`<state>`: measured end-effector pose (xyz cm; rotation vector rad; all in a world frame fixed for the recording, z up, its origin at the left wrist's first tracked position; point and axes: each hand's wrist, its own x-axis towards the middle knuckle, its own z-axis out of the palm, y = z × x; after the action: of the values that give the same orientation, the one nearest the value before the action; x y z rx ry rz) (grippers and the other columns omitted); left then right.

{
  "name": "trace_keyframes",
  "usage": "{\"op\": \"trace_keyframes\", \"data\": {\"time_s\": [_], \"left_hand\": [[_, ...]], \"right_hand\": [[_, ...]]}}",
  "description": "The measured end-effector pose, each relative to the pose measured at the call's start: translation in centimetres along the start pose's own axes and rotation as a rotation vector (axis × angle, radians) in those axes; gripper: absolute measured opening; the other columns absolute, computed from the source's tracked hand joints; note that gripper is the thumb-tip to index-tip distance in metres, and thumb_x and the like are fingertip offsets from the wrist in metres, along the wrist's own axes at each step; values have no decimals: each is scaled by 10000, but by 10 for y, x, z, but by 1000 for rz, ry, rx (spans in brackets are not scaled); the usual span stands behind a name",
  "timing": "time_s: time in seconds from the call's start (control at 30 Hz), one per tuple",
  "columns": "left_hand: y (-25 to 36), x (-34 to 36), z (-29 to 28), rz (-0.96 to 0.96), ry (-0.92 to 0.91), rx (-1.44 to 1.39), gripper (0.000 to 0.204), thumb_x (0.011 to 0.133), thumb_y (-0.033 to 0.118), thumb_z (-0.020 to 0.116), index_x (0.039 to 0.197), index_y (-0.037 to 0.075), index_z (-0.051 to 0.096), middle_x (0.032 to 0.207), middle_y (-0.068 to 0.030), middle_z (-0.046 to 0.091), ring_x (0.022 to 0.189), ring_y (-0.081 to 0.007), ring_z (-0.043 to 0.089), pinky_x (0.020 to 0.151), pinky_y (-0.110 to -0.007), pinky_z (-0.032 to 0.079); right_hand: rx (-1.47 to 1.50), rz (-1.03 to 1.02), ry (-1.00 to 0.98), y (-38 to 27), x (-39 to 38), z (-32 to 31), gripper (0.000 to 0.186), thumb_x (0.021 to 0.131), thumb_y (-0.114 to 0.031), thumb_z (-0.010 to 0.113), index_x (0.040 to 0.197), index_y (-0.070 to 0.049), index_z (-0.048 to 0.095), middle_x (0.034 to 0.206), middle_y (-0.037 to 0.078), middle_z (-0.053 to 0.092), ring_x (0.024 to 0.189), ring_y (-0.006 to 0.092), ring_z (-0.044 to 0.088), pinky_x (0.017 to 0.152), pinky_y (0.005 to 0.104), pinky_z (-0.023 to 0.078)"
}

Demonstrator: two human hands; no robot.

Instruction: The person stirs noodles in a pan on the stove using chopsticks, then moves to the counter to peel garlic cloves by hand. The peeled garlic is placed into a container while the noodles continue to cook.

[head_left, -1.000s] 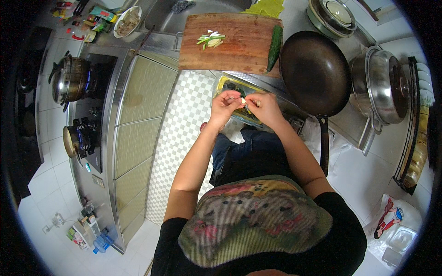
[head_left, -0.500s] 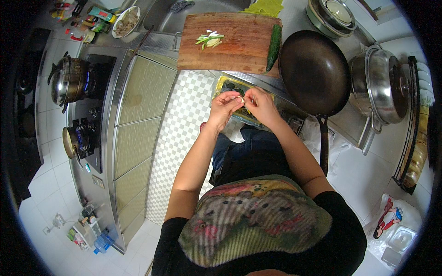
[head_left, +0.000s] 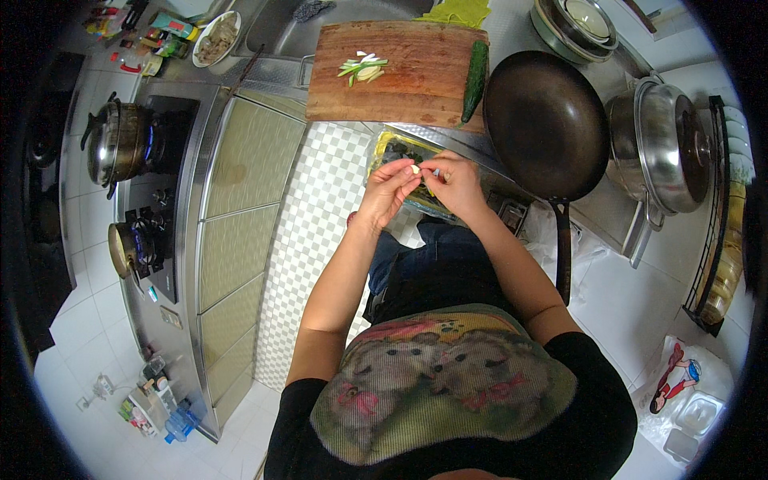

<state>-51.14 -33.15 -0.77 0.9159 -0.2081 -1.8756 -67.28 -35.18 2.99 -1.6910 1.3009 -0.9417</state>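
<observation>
My left hand [head_left: 386, 192] and my right hand [head_left: 453, 186] meet over a yellow-edged bin [head_left: 384, 149] with dark scraps inside. Both sets of fingertips pinch a small pale garlic clove [head_left: 415, 170]. Just beyond the bin, on a wooden cutting board [head_left: 392, 94], lie cut white and green scallion pieces [head_left: 362, 66] with pale slices, and a whole cucumber [head_left: 474, 84] along the right edge.
At right stand a large black wok [head_left: 544, 120], a lidded steel pot [head_left: 664, 152] and stacked bowls [head_left: 580, 28]. At left, pots [head_left: 120, 144] sit on lit burners near a plate of raw food [head_left: 216, 40]. A sink [head_left: 272, 24] lies behind the board.
My hands have shifted very slightly upward and to the left, their fingers moving a little around the clove. The things on the counters look the same.
</observation>
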Motion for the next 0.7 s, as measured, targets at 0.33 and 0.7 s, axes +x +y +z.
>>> {"op": "trace_keyframes", "data": {"time_s": [0.33,0.7], "left_hand": [[-2,-3,3,55,19,121,142,828,-33,562,963,-35,607,931,-129,622,853,-184,621,796,-276,536],[-2,-5,7,27,23,130,142,823,-11,586,961,-25,616,901,-113,632,817,-155,626,742,-247,547]], "right_hand": [[-23,-89,-69,-4,1,-7,93,719,-65,639,793,-10,649,758,133,609,658,294,598,585,332,467],[-67,-50,-62,-5,0,-5,59,694,-44,619,742,-15,603,729,129,575,652,317,576,567,354,456]]}}
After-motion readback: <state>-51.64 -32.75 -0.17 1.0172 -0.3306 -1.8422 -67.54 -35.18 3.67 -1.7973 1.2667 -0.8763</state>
